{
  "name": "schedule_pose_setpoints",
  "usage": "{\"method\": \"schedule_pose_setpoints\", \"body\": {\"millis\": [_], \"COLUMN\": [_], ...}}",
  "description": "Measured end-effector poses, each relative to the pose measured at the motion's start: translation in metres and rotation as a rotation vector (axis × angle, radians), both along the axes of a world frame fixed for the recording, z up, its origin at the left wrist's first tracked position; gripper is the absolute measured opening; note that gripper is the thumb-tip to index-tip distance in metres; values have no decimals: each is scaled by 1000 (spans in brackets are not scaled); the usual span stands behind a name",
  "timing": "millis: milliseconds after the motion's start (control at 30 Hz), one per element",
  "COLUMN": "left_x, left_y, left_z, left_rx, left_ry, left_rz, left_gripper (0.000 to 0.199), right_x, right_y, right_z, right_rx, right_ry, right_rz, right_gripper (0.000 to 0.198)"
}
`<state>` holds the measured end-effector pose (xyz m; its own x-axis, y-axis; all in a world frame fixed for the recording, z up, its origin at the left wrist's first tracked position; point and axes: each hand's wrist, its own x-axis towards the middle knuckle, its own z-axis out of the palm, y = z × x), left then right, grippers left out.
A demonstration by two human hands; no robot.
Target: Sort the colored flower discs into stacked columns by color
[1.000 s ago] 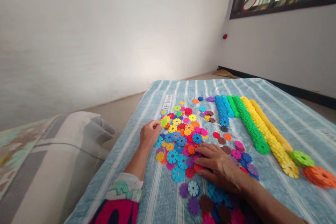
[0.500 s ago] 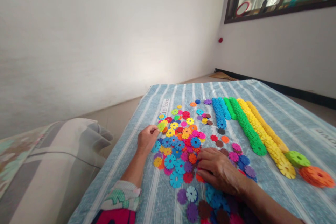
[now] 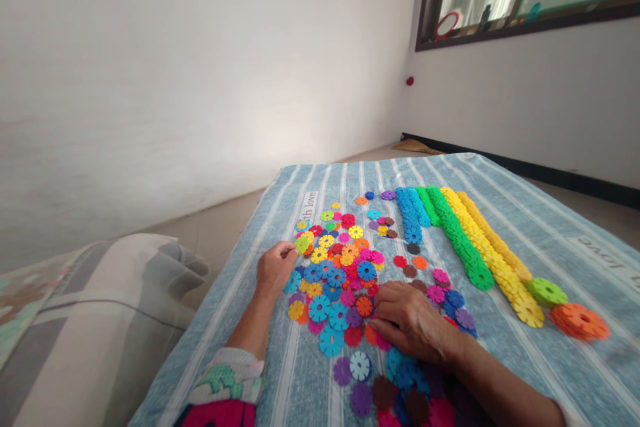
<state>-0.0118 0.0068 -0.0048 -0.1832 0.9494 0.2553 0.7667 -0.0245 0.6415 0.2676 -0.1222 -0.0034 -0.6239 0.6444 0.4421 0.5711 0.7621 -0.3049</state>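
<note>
At the left edge of a loose pile of colourful notched plastic discs, my left hand (image 3: 277, 269) pinches a lime green notched disc (image 3: 302, 244) between thumb and fingertips. Over the right part of the pile lies my right hand (image 3: 411, 317), its fingers curled together and pointing left. Whatever sits under those fingertips is hidden. Near them are an orange disc (image 3: 365, 307) and a purple disc (image 3: 355, 317). Blue discs (image 3: 331, 340) overlap in front, while a pale blue disc (image 3: 360, 365) lies closer to me.
Overlapping rows of blue (image 3: 411, 220), green (image 3: 457, 239) and yellow discs (image 3: 493, 260) run along the right. Past their near end lie lime discs (image 3: 548, 291) and an orange stack (image 3: 580, 321). Striped cloth (image 3: 240, 320) covers the surface; a draped grey bundle (image 3: 115, 307) stands left.
The view has turned slightly to the right, so everything sits a little further left. Both hands keep nearly the same pose, and the lime green disc stays at my left fingertips.
</note>
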Motion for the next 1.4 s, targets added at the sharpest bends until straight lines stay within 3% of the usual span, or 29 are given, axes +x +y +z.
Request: {"method": "schedule_pose_setpoints", "body": {"millis": [367, 533, 1400], "left_x": [-1, -2, 3], "left_y": [0, 2, -3], "left_z": [1, -1, 2], "left_rx": [-3, -8, 17], "left_ry": [7, 31, 79], "left_rz": [-14, -17, -26], "left_gripper": [23, 24, 24], "right_x": [1, 3, 12], "right_y": [0, 4, 6], "right_z": [2, -3, -6], "right_rx": [14, 38, 94], "right_ry": [8, -4, -44], "right_rz": [-86, -29, -191], "right_gripper": [21, 27, 39]}}
